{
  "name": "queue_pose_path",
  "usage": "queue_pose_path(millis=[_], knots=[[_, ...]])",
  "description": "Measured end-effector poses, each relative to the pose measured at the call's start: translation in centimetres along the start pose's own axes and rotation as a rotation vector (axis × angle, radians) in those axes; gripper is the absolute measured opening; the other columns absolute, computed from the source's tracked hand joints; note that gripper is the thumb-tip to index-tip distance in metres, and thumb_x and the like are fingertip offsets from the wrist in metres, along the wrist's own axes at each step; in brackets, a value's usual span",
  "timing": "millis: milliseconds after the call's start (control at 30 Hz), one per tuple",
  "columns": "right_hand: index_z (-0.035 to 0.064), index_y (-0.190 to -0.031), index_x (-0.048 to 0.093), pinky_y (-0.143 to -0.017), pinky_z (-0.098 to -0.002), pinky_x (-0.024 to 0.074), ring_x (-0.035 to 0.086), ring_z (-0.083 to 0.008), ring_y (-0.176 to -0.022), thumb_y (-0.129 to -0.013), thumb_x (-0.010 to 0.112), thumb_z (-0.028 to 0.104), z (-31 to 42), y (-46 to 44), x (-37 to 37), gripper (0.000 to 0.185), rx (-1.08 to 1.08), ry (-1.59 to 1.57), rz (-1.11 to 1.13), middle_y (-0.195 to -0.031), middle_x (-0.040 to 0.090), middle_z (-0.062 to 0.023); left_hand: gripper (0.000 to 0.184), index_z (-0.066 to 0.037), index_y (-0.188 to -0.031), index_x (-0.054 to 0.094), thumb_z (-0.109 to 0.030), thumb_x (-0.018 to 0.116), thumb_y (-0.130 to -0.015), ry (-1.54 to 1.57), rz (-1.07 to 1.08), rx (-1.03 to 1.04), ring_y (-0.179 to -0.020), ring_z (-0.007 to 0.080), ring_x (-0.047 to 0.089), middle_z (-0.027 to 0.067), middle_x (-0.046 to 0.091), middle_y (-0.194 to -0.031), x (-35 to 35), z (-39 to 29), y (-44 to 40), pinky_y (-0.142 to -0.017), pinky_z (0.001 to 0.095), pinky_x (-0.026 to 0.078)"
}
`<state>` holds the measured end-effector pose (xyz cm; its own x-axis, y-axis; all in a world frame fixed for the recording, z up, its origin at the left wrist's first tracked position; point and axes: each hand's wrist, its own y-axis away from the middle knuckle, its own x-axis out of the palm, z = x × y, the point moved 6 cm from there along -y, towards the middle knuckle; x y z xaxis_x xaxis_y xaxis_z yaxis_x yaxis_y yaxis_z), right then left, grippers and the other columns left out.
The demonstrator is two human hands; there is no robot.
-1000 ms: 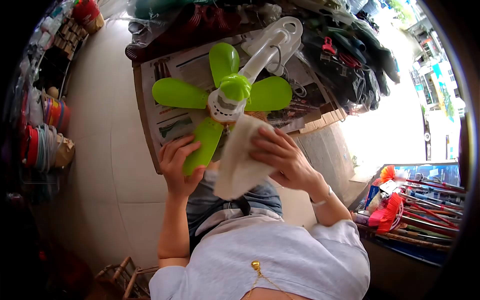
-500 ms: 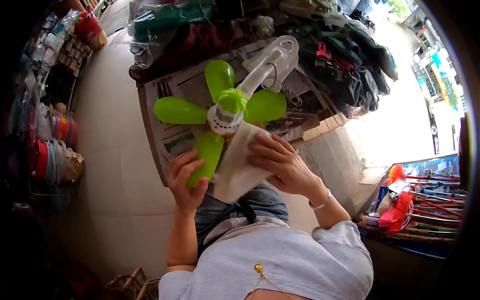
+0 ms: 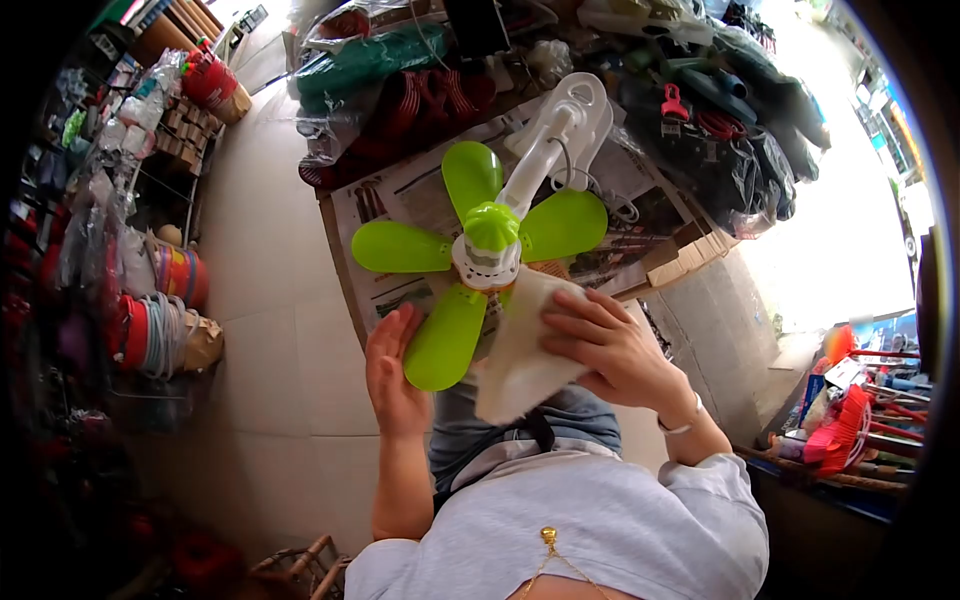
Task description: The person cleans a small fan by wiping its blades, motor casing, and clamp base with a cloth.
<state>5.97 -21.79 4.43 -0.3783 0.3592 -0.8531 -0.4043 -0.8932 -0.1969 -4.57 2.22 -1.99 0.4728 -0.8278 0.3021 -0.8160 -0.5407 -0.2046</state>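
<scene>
A small fan [image 3: 492,228] with bright green blades and a white neck and base lies on newspaper, its hub facing up. My right hand [image 3: 615,350] holds a whitish cloth [image 3: 522,345] beside the hub, draped over the lower right blade area. The cloth hides part of that side, so I cannot tell whether another blade is behind it. At the left edge of the lower blade [image 3: 446,340] is my left hand [image 3: 396,368], fingers extended and not wrapped around it. A wire ring hangs at the fan's neck.
Newspaper-covered cardboard [image 3: 400,190] lies beneath the fan. Plastic-wrapped goods [image 3: 740,130] crowd the far side. Shelves with coiled cord [image 3: 163,335] stand on the left across the tiled floor [image 3: 265,370]. A tray of long-handled tools [image 3: 880,420] sits at the right.
My left hand has let go of the lower blade and sits at its left side. My right hand still holds the cloth. The whole view has shifted, moving everything rightward in the picture.
</scene>
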Motion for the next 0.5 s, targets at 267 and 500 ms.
queue_pose_path(millis=[267, 500], knots=[[0.0132, -0.118, 0.064, -0.113, -0.0524, 0.0296, 0.038, -0.0264, -0.139, -0.071, 0.071, 0.011, -0.5, 0.3, -0.5, 0.048, -0.031, -0.001, -0.083, -0.137, 0.054, -0.0056, 0.058, -0.008, -0.147, 0.037, -0.039, 0.046, -0.099, 0.734, 0.077, -0.189, -0.141, 0.0391, 0.03, 0.0234, 0.032, -0.152, 0.9, 0.8, -0.8, -0.115, 0.0537, 0.027], [0.017, -0.121, 0.064, -0.113, -0.052, 0.0303, 0.038, -0.0259, -0.14, -0.071, 0.068, 0.008, -1.1, 1.4, -0.1, 0.051, 0.013, -0.063, -0.106, -0.14, 0.053, -0.0044, 0.061, -0.009, -0.151, 0.029, -0.036, 0.046, -0.098, 1.0, 0.253, -0.335, -0.142, 0.0417, 0.028, 0.0245, 0.027, -0.154, 1.8, 3.1, -1.3, -0.114, 0.0564, 0.028]])
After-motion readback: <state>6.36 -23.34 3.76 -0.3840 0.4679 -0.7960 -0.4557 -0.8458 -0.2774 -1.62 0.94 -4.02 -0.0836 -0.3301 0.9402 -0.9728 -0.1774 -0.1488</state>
